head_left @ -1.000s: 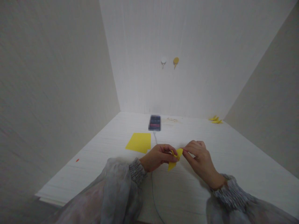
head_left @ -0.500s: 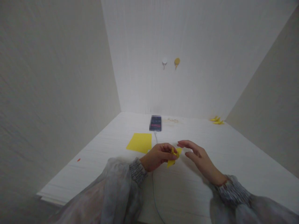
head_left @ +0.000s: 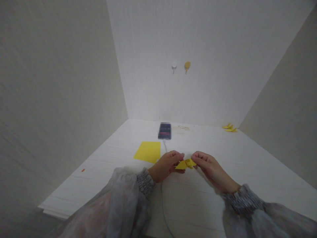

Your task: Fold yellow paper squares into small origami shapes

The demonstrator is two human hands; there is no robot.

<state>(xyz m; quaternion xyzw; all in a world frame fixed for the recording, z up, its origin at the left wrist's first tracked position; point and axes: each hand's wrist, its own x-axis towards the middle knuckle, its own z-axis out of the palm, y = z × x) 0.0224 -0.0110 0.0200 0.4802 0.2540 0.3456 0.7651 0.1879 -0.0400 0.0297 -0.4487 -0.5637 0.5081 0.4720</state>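
Between my two hands is a small piece of folded yellow origami paper (head_left: pixel 184 164), with pointed ends and layered folds in its middle. My right hand (head_left: pixel 209 167) pinches its right end between thumb and fingers. At the other end, my left hand (head_left: pixel 167 165) has its curled fingers under and behind the paper, supporting it, while the thumb is lifted off its surface. The paper hides part of the left fingers. A flat yellow paper sheet (head_left: pixel 148 151) lies on the white table (head_left: pixel 198 205), just beyond my left wrist.
A dark, blurred-out device (head_left: pixel 164 131) lies near the back wall, with a pale cable (head_left: pixel 163 211) running toward me. Several folded yellow paper pieces (head_left: pixel 230 128) sit in the far right corner. Two hooks (head_left: pixel 187 65) hang on the wall. A small red-orange scrap (head_left: pixel 83 170) lies left.
My right hand has come in from the right and closed on the folded paper's right end. The paper has turned more level, and my left thumb has lifted off it.
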